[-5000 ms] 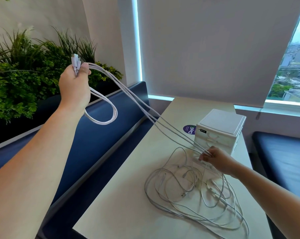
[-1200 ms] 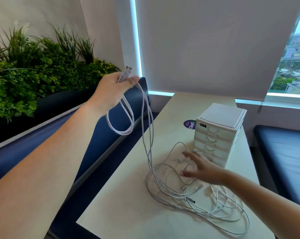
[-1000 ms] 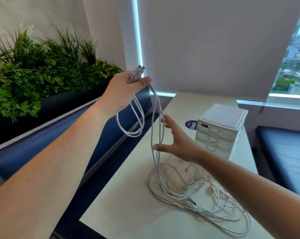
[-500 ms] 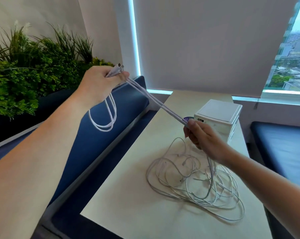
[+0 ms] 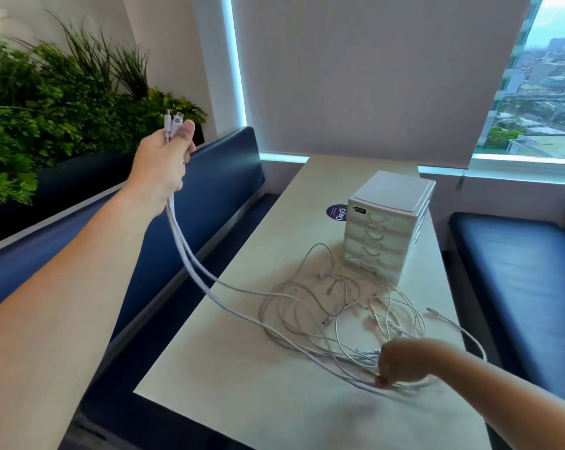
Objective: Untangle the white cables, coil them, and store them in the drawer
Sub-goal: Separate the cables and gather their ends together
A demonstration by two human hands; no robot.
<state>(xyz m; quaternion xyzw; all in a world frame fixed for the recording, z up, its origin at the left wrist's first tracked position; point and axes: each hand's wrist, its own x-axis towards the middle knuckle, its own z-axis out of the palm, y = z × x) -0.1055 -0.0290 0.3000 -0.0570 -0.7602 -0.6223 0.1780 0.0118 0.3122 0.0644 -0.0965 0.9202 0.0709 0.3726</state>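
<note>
My left hand (image 5: 164,164) is raised at the left, shut on the plug ends of a bundle of white cables (image 5: 190,258). The bundle hangs from the fist and runs down to a tangled pile of white cables (image 5: 333,306) on the table. My right hand (image 5: 401,362), blurred, is low on the table at the near right edge of the pile, with its fingers pinched on cable strands. A small white drawer unit (image 5: 388,228) with several shut drawers stands just behind the pile.
The beige table (image 5: 258,384) has a purple sticker (image 5: 336,212) beside the drawer unit. Blue benches (image 5: 515,274) flank both sides. Green plants (image 5: 47,118) fill the left wall. A window blind hangs behind the table.
My right hand has slid down the bundle from mid-air to the table's near right. The taut strands now sag, and the loop under my left hand is gone.
</note>
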